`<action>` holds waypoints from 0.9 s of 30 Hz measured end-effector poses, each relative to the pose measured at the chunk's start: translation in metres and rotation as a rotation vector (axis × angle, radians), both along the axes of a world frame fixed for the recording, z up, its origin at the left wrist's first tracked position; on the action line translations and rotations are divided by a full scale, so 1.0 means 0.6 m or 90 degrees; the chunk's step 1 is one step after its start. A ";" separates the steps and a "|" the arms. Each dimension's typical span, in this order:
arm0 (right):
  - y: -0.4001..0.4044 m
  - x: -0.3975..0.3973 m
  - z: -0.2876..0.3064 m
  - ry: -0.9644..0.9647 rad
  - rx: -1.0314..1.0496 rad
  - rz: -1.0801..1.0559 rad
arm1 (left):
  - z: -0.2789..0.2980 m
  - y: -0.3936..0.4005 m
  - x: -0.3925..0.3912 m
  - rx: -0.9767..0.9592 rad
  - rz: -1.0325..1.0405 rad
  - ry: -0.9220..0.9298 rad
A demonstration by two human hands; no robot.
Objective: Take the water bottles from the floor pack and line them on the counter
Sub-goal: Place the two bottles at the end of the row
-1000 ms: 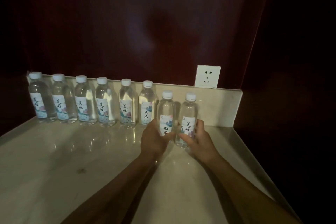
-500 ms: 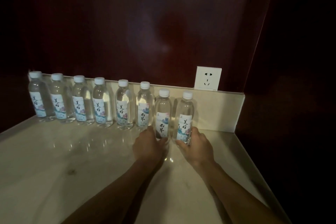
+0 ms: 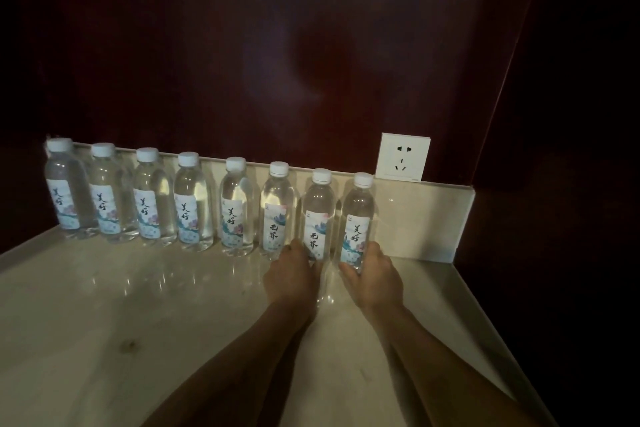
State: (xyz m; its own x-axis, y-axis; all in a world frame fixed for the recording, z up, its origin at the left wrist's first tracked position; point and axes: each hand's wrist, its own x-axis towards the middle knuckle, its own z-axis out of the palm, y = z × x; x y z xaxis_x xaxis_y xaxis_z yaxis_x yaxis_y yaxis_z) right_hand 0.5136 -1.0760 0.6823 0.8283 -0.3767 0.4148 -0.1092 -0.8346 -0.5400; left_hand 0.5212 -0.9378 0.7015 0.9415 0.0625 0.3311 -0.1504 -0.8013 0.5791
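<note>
- The room is dim, with dark red-brown wall panels (image 3: pixel 242 45) behind and to the right, so the spot is a corner nook.
- The bench (image 3: pixel 104 322) is pale, glossy stone that mirrors the bottles; a low pale upstand (image 3: pixel 426 218) runs along its back edge and gives a straight line to set things against.
- A row of eight bottles (image 3: pixel 190 201) stands upright along that upstand, caps up, most labels facing forward, near or touching one another. The even spacing looks meant for a tidy line, as the task asks.
- The floor pack is out of view, so how many bottles remain cannot be told.
- A white socket (image 3: pixel 403 157) sits on the wall just above the upstand, near the right end of the row.
- The left hand (image 3: pixel 291 277) holds the seventh bottle (image 3: pixel 318 218) low down, fingers curled round its base, probably to seat it level with its neighbours.
- The right hand (image 3: pixel 375 279) grips the eighth bottle (image 3: pixel 356 218) the same way at the base. Both bottles stand on the bench, at the row's right end.
</note>
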 end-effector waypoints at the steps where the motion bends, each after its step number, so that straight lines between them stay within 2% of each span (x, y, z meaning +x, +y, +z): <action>1: 0.000 0.001 -0.001 -0.002 0.003 0.002 | 0.001 -0.002 0.002 0.005 0.000 0.002; 10: -0.002 0.014 0.002 0.004 0.007 -0.017 | 0.002 -0.013 0.019 0.025 -0.013 0.006; 27: -0.001 0.017 -0.006 0.013 -0.042 -0.012 | -0.002 -0.010 0.021 -0.014 -0.023 -0.007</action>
